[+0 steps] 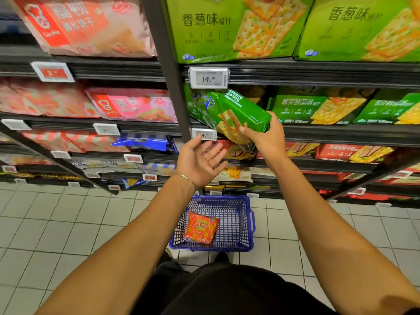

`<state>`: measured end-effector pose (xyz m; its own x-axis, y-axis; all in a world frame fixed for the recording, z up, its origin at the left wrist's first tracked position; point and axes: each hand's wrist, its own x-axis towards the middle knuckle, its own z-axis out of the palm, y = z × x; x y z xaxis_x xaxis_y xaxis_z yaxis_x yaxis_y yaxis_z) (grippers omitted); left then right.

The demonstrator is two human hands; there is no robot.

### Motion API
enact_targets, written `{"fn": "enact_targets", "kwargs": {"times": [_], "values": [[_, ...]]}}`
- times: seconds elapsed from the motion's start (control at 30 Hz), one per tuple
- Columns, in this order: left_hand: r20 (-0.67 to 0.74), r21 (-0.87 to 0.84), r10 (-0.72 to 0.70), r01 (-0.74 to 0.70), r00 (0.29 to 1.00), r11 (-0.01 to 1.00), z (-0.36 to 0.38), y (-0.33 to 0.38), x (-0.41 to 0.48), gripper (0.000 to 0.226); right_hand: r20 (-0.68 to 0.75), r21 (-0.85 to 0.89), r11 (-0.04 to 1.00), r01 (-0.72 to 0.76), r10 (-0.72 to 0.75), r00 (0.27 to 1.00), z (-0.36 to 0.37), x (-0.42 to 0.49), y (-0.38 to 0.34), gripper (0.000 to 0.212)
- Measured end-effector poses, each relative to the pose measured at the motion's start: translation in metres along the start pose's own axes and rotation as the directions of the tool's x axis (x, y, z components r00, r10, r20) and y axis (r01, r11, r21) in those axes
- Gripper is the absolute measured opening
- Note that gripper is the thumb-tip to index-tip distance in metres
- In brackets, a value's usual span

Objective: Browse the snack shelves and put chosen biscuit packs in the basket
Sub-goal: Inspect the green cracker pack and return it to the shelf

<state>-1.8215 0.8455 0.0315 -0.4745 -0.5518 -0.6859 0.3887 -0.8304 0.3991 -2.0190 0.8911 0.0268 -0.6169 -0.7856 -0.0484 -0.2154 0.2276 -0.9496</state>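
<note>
Left hand spread, empty; right hand grips green biscuit pack, seemingly off shelf.

Right hand grips a green biscuit pack tilted out off the shelf, left hand open palm-up just below. Blue basket on the floor holds one red-orange snack pack.

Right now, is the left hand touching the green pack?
Apart. Head view: left hand open below the green pack, clear gap between; right hand grips it.
</note>
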Motion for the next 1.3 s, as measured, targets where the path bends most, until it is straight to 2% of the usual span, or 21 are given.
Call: {"fn": "enact_targets", "kwargs": {"times": [0.07, 0.2, 0.27, 0.33, 0.43, 0.5, 0.53, 0.6, 0.63, 0.67, 0.73, 0.77, 0.83, 0.9, 0.97, 1.07, 1.2, 1.3], "values": [[-0.008, 0.023, -0.004, 0.004, 1.0, 1.0, -0.003, -0.003, 0.0, 0.046, -0.024, 0.04, 0.999, 0.017, -0.016, 1.0, -0.004, -0.009, -0.003, 0.066], [-0.022, 0.031, -0.006, 0.007, 1.0, 0.999, -0.016, -0.011, -0.001, 0.042, -0.131, 0.118, 0.982, 0.147, -0.131, 0.983, -0.023, -0.037, -0.02, 0.042], [-0.037, 0.037, 0.007, -0.006, 0.999, 0.999, -0.024, -0.014, -0.001, 0.047, -0.177, 0.224, 0.956, 0.189, -0.151, 0.973, -0.035, -0.053, -0.029, 0.025], [-0.065, 0.143, 0.051, -0.042, 0.997, 0.989, -0.032, -0.013, 0.0, 0.058, -0.161, 0.306, 0.933, 0.191, -0.147, 0.976, -0.053, -0.068, -0.036, 0.015], [-0.081, 0.41, 0.163, -0.116, 0.983, 0.904, -0.04, -0.01, -0.011, 0.058, -0.059, 0.37, 0.921, 0.118, -0.104, 0.993, -0.075, -0.087, -0.042, 0.015], [-0.01, 0.552, 0.29, -0.236, 0.957, 0.799, -0.047, -0.008, -0.022, 0.058, -0.032, 0.445, 0.894, 0.052, -0.042, 0.999, -0.083, -0.093, -0.037, 0.015], [0.051, 0.573, 0.341, -0.308, 0.938, 0.76, -0.053, -0.007, -0.025, 0.064, -0.017, 0.495, 0.869, 0.003, 0.007, 1.0, -0.086, -0.095, -0.033, 0.019], [0.189, 0.529, 0.337, -0.385, 0.922, 0.756, -0.064, -0.001, -0.035, 0.073, 0.063, 0.594, 0.789, -0.154, 0.146, 0.987, -0.088, -0.099, -0.023, 0.046], [0.233, 0.51, 0.289, -0.37, 0.928, 0.776, -0.068, 0.003, -0.042, 0.074, 0.134, 0.61, 0.753, -0.245, 0.208, 0.969, -0.088, -0.101, -0.019, 0.056], [0.248, 0.508, 0.229, -0.328, 0.941, 0.796, -0.072, 0.005, -0.049, 0.071, 0.211, 0.598, 0.735, -0.32, 0.241, 0.947, -0.086, -0.104, -0.015, 0.056], [0.212, 0.534, 0.129, -0.226, 0.969, 0.815, -0.079, 0.001, -0.058, 0.054, 0.337, 0.535, 0.739, -0.409, 0.257, 0.906, -0.076, -0.111, -0.01, 0.044], [0.178, 0.535, 0.11, -0.19, 0.978, 0.823, -0.085, -0.004, -0.06, 0.048, 0.366, 0.514, 0.742, -0.43, 0.263, 0.893, -0.071, -0.114, -0.009, 0.046], [0.098, 0.496, 0.084, -0.121, 0.992, 0.86, -0.1, -0.016, -0.063, 0.05, 0.394, 0.495, 0.74, -0.455, 0.276, 0.877, -0.065, -0.119, -0.01, 0.057], [0.051, 0.384, 0.023, -0.041, 0.998, 0.922, -0.118, -0.027, -0.068, 0.059, 0.409, 0.451, 0.769, -0.453, 0.273, 0.871, -0.062, -0.124, -0.013, 0.063], [0.037, 0.27, -0.04, 0.029, 0.998, 0.962, -0.14, -0.038, -0.075, 0.068, 0.435, 0.362, 0.822, -0.439, 0.268, 0.86, -0.057, -0.13, -0.017, 0.054], [-0.013, 0.176, -0.133, 0.133, 0.991, 0.975, -0.165, -0.055, -0.086, 0.077, 0.455, 0.22, 0.901, -0.373, 0.244, 0.856, -0.044, -0.137, -0.022, 0.028], [-0.049, 0.118, -0.166, 0.171, 0.985, 0.978, -0.19, -0.062, -0.102, 0.079, 0.445, 0.214, 0.886, -0.411, 0.286, 0.849, -0.026, -0.149, -0.023, 0.031], [-0.086, 0.097, -0.164, 0.172, 0.983, 0.98, -0.204, -0.061, -0.114, 0.085, 0.434, 0.231, 0.868, -0.439, 0.312, 0.845, -0.02, -0.162, -0.02, 0.025]]}}
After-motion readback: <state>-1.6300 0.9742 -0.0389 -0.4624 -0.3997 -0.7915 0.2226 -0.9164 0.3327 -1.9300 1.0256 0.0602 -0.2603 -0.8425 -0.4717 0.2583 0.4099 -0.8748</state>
